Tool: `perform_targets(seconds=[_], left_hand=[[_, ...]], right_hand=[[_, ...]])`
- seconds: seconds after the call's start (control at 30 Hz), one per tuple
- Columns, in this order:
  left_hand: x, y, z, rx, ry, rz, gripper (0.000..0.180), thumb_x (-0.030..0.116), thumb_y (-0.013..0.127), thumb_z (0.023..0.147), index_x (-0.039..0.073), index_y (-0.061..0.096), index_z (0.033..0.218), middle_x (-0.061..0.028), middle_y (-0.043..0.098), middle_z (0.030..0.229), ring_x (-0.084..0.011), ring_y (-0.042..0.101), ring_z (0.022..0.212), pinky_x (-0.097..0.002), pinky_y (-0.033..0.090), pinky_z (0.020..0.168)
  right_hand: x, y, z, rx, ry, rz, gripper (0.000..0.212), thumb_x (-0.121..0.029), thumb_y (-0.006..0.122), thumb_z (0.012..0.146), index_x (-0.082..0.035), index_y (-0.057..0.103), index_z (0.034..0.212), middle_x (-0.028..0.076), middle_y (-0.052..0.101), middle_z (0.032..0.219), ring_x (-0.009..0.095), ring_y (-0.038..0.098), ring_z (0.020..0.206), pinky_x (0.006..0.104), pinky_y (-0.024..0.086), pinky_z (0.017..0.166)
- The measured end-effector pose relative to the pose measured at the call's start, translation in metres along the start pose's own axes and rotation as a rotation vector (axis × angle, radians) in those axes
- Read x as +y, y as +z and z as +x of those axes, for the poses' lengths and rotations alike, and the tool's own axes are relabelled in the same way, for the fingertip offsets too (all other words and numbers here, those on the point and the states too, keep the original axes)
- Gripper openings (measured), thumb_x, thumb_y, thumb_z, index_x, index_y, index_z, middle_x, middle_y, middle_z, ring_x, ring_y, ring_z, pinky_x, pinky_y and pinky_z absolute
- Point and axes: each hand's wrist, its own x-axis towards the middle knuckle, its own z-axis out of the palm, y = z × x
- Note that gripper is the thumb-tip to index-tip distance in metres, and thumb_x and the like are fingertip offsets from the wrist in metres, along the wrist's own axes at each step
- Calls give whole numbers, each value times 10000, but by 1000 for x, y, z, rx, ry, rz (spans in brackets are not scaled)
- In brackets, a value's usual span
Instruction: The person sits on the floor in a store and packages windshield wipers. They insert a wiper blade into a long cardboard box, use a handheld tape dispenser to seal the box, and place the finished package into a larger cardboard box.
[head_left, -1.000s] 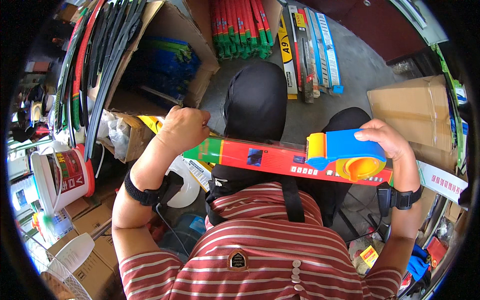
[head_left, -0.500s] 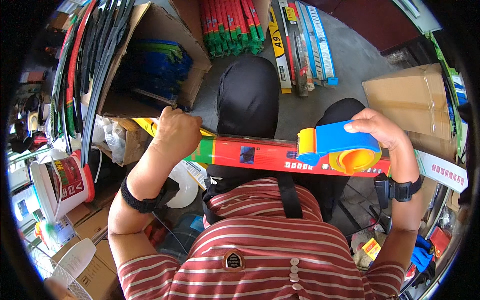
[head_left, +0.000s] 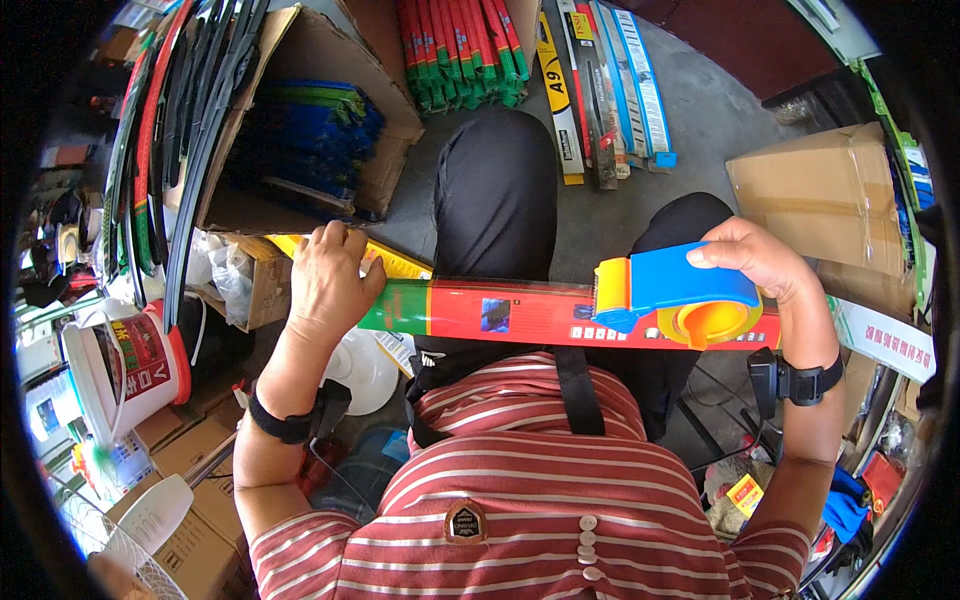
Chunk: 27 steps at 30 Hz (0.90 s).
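A long, slim red-and-green package (head_left: pixel 460 306) lies crosswise over my lap. My left hand (head_left: pixel 335 282) rests over its green left end, fingers apart and thumb spread; the hand covers that end. My right hand (head_left: pixel 758 255) grips a blue-and-yellow tape dispenser (head_left: pixel 668 278) from its right side. The dispenser sits over the right part of the package, its toothed yellow head pointing left. Whether tape runs from it to the left hand is hard to make out. A yellow flat package (head_left: pixel 398 264) lies partly beneath and beyond my left hand.
An open carton (head_left: pixel 395 150) of blue packages stands at the far left, beside black and red strips (head_left: pixel 205 140). Red-green packages (head_left: pixel 465 50) and flat packages (head_left: pixel 625 85) lie ahead. A brown carton (head_left: pixel 815 200) is at right, a white bucket (head_left: pixel 125 365) at left.
My left hand has gone from closed fingers to spread ones, and has shifted slightly toward me and left over the package's end. The right hand and tape dispenser have stayed put.
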Motion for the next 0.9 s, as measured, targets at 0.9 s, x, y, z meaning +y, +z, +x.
perform_targets(seconds=[0.9], left_hand=[[40, 37, -33, 40, 397, -279, 744, 174, 758, 569, 56, 472, 1246, -123, 532, 1143, -299, 516, 1026, -426, 384, 939]], right_hand=[[-31, -17, -26, -67, -38, -265, 389, -357, 683, 805, 31, 679, 820, 22, 640, 733, 71, 556, 664, 234, 453, 612]])
